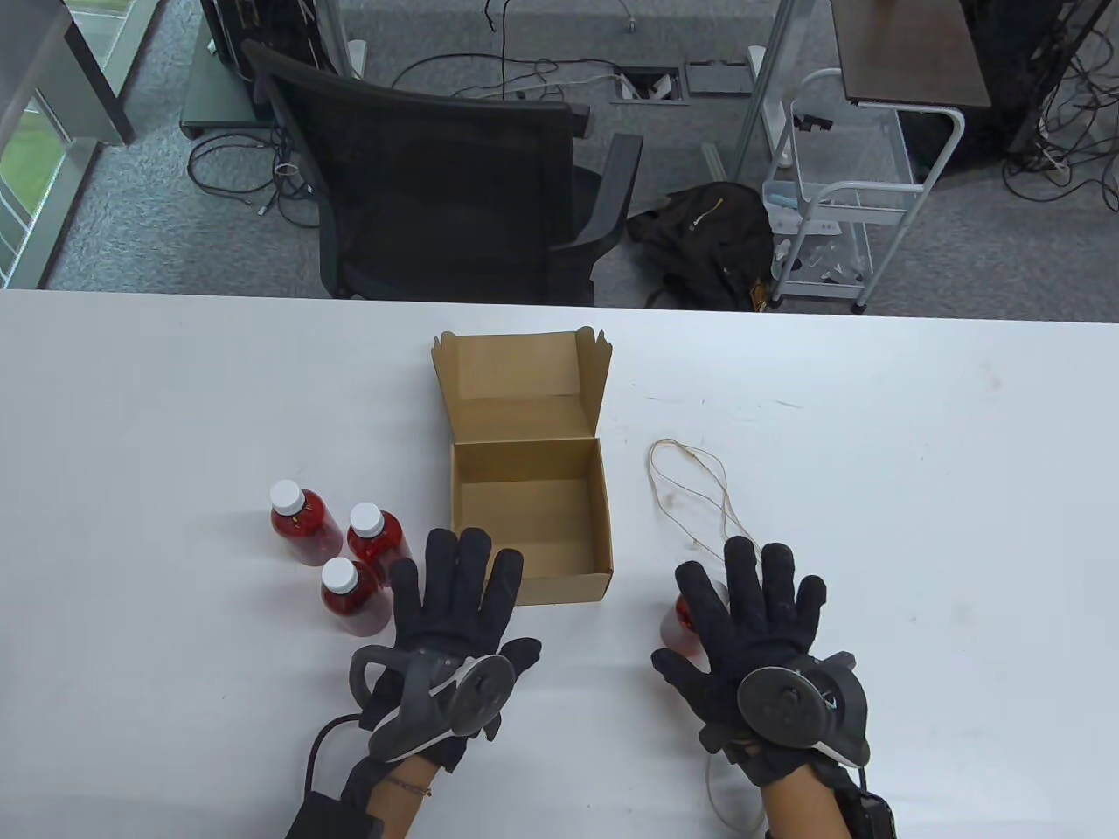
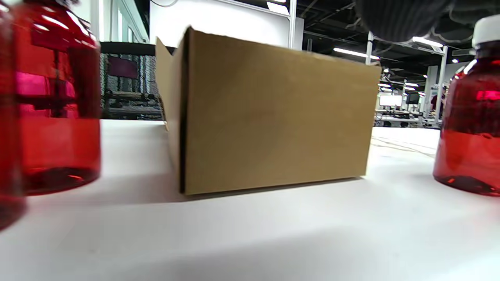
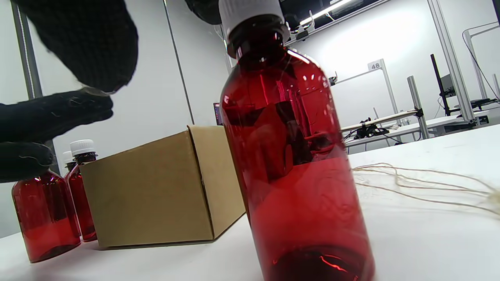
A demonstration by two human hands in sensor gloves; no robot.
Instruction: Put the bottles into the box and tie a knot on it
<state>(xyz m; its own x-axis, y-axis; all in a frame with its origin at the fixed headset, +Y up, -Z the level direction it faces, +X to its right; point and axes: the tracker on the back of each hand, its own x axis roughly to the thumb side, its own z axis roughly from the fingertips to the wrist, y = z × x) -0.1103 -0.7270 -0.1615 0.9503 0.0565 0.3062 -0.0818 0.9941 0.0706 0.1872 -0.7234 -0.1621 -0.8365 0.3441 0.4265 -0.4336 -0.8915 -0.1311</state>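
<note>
The open cardboard box sits mid-table with its lid raised at the back and nothing inside. Three red bottles with white caps stand left of it. My left hand hovers with spread fingers between those bottles and the box's front left corner, holding nothing. A fourth red bottle stands upright right of the box. My right hand is spread just above it, with its fingers off the glass. A thin string lies looped beyond.
A black office chair stands past the table's far edge, with a backpack and a white cart on the floor. In the left wrist view the box wall stands between two bottles.
</note>
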